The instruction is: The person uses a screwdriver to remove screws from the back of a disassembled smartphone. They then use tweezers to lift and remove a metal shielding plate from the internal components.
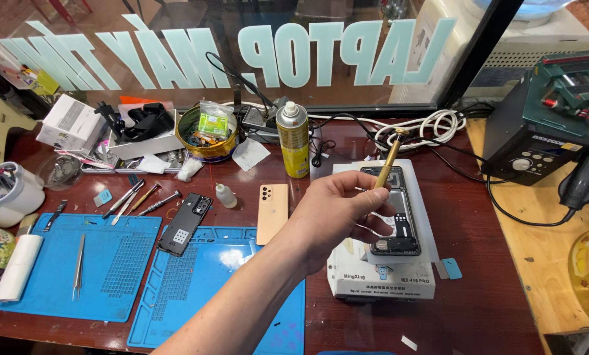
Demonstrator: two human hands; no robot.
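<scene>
Left hand is pinching a gold screwdriver over the opened phone; a slip prob scratches the board. Right hand's out of view.

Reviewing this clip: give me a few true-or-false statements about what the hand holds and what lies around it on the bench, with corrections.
1. The left hand grips a slim gold-coloured metal tool. True.
2. The opened black phone lies on the blue silicone mat. False: it lies on the white box-shaped machine.
3. The yellow spray can stands upright. True.
4. The silver tweezers lie on the bare red-brown table. False: they lie on the left blue silicone mat.
5. The peach-coloured phone back cover is held. False: it lies on the table.
</scene>
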